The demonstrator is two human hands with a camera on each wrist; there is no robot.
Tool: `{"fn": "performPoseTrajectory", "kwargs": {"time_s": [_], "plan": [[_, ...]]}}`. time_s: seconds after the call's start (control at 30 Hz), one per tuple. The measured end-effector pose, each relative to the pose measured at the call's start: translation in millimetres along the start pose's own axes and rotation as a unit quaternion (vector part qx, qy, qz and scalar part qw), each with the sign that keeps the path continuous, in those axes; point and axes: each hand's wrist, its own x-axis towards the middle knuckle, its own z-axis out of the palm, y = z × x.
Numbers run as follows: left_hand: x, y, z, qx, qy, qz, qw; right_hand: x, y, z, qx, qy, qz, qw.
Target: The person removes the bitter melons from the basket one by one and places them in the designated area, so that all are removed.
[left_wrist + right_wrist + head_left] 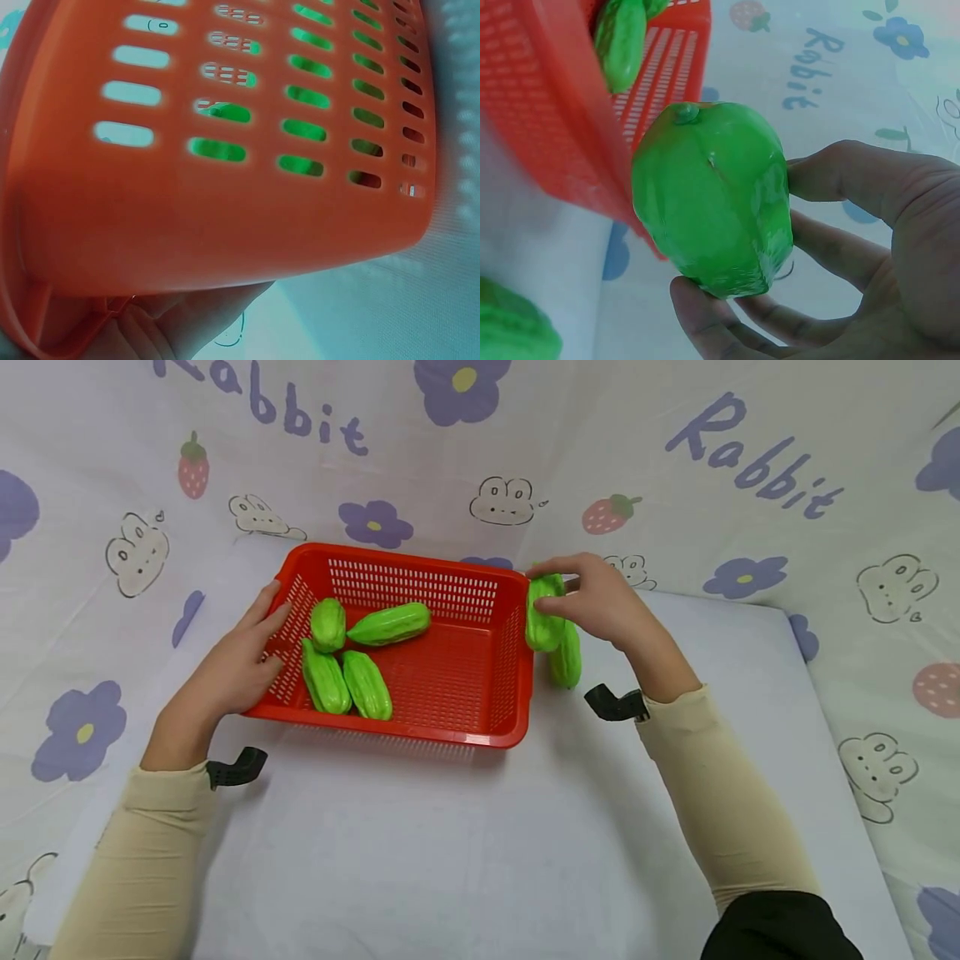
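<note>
A red plastic basket (457, 677) with slotted walls holds several glossy green ridged gourds (390, 624), grouped toward its left half. My left hand (238, 667) grips the basket's left end at the rim. Its fingers (202, 319) show below the basket's slotted wall in the left wrist view. Beside the right rim, my right hand (588, 597) holds another green gourd (712, 199) between thumb and fingers. One more gourd (567, 658) lies just behind and below the held one, partly hidden by it, outside the basket.
A white table (420, 852) lies under the basket, and a pale cloth (600, 452) printed with rabbits, flowers and strawberries hangs behind it. Black camera mounts (238, 767) sit on both wrists.
</note>
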Motion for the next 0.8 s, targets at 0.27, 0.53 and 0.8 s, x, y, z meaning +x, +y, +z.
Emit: {"fn": "performPoseTrajectory", "kwargs": {"time_s": [0.27,0.53,0.8], "plan": [[0.7,0.8,1.0,-0.003,0.001,0.004,1.0000,-7.1,10.3,-6.5,-0.007,-0.001,0.017,0.9998],[1.6,-0.6,2.8,-0.003,-0.002,-0.005,1.0000,-12.8,26.6,-13.7,-0.008,0.007,0.034,0.9994],[1.0,-2.6,1.6,-0.004,0.001,0.004,1.0000,-15.3,47.3,-19.6,-0.003,0.004,0.042,0.9991]]}}
